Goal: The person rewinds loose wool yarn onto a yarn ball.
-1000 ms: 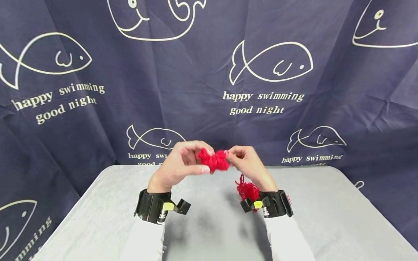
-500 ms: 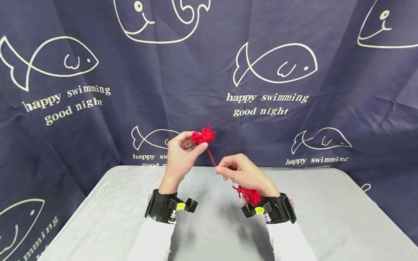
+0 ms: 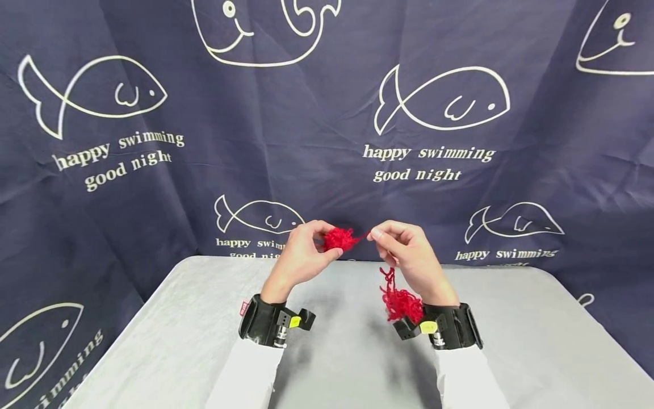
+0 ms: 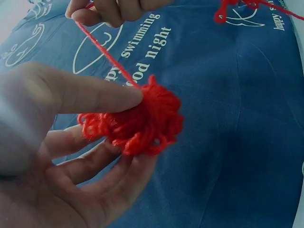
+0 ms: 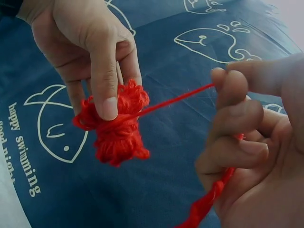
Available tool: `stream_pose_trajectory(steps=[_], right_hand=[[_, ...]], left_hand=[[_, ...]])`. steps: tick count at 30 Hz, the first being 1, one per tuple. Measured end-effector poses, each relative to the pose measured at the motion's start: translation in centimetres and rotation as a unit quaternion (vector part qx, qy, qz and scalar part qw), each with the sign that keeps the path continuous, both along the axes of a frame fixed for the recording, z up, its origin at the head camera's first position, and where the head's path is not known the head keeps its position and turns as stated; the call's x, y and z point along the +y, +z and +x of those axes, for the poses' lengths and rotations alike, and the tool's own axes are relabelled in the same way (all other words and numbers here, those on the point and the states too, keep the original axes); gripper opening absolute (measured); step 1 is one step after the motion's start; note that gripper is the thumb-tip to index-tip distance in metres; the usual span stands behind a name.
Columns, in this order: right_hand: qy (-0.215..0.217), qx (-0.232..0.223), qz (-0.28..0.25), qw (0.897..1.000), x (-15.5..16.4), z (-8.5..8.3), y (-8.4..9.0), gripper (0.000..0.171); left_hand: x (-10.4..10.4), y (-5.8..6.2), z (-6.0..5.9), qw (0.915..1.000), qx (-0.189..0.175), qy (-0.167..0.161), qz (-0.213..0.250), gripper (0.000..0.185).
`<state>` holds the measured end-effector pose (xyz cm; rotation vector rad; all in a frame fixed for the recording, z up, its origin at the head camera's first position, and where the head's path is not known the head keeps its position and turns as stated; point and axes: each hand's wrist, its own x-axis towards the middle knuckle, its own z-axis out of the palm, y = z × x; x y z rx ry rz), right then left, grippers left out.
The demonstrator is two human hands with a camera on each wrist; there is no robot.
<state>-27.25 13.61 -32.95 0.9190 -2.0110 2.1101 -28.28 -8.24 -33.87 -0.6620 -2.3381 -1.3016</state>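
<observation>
Now closer together again: left hand (image 3: 301, 258) pinching yarn bundle (image 3: 339, 238), right hand (image 3: 411, 258) pinching short taut strand (image 5: 175, 99) beside it, loose yarn (image 3: 403, 301) dangling under right wrist; winding seemingly underway.

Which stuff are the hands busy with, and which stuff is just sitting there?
Busy with:
- red yarn bundle, pinched by the left hand
- yarn strand, pinched by the right hand
- loose yarn tangle, hanging below the right hand

Just there:
- grey table
- fish curtain
- wrist bands
</observation>
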Motion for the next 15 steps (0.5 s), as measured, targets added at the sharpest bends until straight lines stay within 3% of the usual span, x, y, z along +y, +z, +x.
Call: stream_pose_trajectory(steps=[5, 8, 12, 15], right_hand=[[-0.019, -0.001, -0.042, 0.999, 0.48, -0.15, 0.13, 0.013], [-0.02, -0.006, -0.061, 0.998, 0.6, -0.18, 0.12, 0.014], [-0.004, -0.019, -0.091, 0.996, 0.55, -0.34, -0.14, 0.012], [0.0, -0.027, -0.099, 0.995, 0.24, -0.75, -0.46, 0.011]], left_hand=[[0.68, 0.27, -0.11, 0.9982, -0.026, -0.03, -0.044, 0.025], [0.78, 0.28, -0.05, 0.9936, -0.039, -0.069, -0.081, 0.025], [0.49, 0.27, 0.31, 0.9762, -0.072, -0.192, -0.071, 0.023], [-0.02, 0.49, 0.81, 0.9464, -0.11, -0.303, -0.012, 0.024]])
